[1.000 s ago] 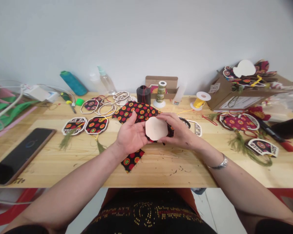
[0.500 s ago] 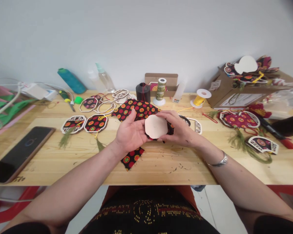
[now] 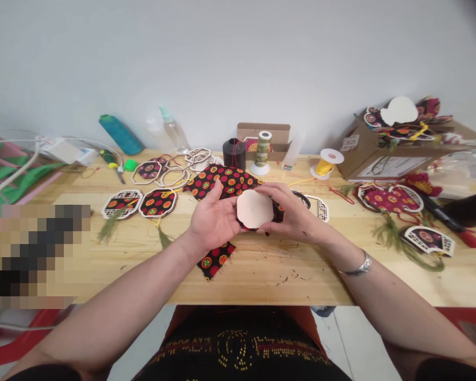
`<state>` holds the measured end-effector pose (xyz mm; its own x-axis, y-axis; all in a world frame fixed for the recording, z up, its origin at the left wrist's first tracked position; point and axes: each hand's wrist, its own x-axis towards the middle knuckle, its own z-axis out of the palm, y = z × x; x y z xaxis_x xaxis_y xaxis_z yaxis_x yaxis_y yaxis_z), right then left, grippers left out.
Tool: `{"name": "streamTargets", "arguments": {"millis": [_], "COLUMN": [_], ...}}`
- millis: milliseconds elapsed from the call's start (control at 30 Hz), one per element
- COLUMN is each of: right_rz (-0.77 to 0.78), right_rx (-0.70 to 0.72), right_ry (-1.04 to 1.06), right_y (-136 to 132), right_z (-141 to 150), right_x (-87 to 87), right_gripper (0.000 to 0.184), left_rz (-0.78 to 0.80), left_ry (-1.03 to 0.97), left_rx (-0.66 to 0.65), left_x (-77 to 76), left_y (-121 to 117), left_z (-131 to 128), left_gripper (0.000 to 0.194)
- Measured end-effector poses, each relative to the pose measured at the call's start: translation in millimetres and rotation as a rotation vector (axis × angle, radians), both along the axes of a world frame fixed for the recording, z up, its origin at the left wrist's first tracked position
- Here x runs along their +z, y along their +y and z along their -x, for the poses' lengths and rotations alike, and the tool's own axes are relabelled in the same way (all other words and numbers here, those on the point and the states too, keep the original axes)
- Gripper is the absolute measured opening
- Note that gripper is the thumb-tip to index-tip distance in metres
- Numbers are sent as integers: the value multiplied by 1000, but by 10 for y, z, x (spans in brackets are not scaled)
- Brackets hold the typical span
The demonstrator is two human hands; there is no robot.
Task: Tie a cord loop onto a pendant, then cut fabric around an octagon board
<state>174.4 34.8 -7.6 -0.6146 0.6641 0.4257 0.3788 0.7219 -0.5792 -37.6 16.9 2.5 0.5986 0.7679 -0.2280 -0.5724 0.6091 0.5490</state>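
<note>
A pale, scalloped flat piece faces up between my hands, with dark patterned fabric showing around its lower and right edges. My right hand grips this piece from the right, thumb low and fingers over the top edge. Palm up, my left hand is open, thumb raised and apart; its fingertips reach the piece's left edge and are partly hidden there. Black cloth with red and yellow flowers lies behind my hands, and a cloth corner shows in front of them.
Two framed fabric ornaments with green tassels, one a rounded ornament, lie left. Behind stand a black thread spool, a green thread spool and a yellow cord spool. A cardboard box loaded with ornaments is at right. A blurred patch covers the left front.
The view has shifted slightly, so the table things appear a little lower and to the right. Both hands keep nearly the same pose around the pale piece.
</note>
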Motion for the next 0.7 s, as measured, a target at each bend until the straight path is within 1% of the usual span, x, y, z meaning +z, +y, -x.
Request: {"name": "streamTargets", "arguments": {"millis": [200, 533, 600, 633, 700], "right_rz": [8, 9, 7, 3, -7], "right_rx": [-4, -13, -17, -16, -16], "right_ry": [2, 2, 0, -1, -4], "right_y": [-4, -6, -7, -7, -7], "right_z": [-1, 3, 4, 3, 2], "right_x": [5, 6, 6, 5, 4], "right_gripper": [75, 75, 75, 76, 75], "left_rz": [0, -24, -32, -39, -70], "left_ry": [10, 34, 43, 56, 106], "left_rx": [6, 31, 34, 47, 82], "left_x": [-17, 10, 4, -2, -17], "left_y": [5, 1, -1, -4, -12], "left_z": [5, -6, -10, -15, -33], "left_gripper": [73, 71, 65, 58, 38]}}
